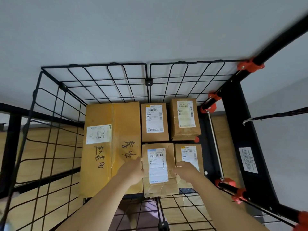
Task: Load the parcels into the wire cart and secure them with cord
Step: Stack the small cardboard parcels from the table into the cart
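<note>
On my feed, left hand point(133, 169) and right hand point(185, 170) grip opposite sides of a crumpled parcel point(158, 164), fingers curled round its edges. It lies in the wire cart point(148, 82), against a large box point(113, 155) on its left; 3 smaller parcels point(155, 122) sit beside and behind. A hooked cord point(275, 115) stretches outside, right.

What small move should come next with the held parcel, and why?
Probably press the creased parcel down flat and let go: the left hand and right hand grip its sides, and it already sits between the large box and the near-right parcel.
</note>
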A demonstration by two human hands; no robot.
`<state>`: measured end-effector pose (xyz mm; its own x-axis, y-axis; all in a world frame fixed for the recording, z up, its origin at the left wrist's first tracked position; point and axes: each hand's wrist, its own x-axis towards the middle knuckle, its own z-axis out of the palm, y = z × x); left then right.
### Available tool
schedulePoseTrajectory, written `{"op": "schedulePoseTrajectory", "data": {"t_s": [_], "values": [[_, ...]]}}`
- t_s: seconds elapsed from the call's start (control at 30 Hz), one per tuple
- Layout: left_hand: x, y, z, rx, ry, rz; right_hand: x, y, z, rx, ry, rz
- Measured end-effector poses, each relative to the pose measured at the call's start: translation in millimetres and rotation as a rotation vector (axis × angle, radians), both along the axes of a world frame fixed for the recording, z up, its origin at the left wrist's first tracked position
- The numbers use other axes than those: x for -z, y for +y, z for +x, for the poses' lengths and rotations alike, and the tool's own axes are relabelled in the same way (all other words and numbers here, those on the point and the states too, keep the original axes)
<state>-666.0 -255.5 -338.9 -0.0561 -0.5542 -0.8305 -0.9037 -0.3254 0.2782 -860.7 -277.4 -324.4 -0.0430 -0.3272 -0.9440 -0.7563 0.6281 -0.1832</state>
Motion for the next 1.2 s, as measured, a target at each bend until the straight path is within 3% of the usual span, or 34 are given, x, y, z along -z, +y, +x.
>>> {"op": "schedulePoseTrajectory", "data": {"t_s": [0.17, 0.47, 0.87, 1.2], "values": [[-40, -1, 29, 0.056, 0.012, 0.028, -35, -9, 10, -0.064, 0.029, -0.084], [-133, 1, 79, 0.056, -0.004, -0.21, -119, -5, 64, 0.02, -0.097, -0.314], [-260, 73, 210, -0.067, 0.038, -0.691, -249, 54, 217, -0.151, -0.243, -0.729], [-331, 168, 362, -0.212, 0.015, -0.928, -308, 127, 378, -0.149, -0.395, -0.852]]}}
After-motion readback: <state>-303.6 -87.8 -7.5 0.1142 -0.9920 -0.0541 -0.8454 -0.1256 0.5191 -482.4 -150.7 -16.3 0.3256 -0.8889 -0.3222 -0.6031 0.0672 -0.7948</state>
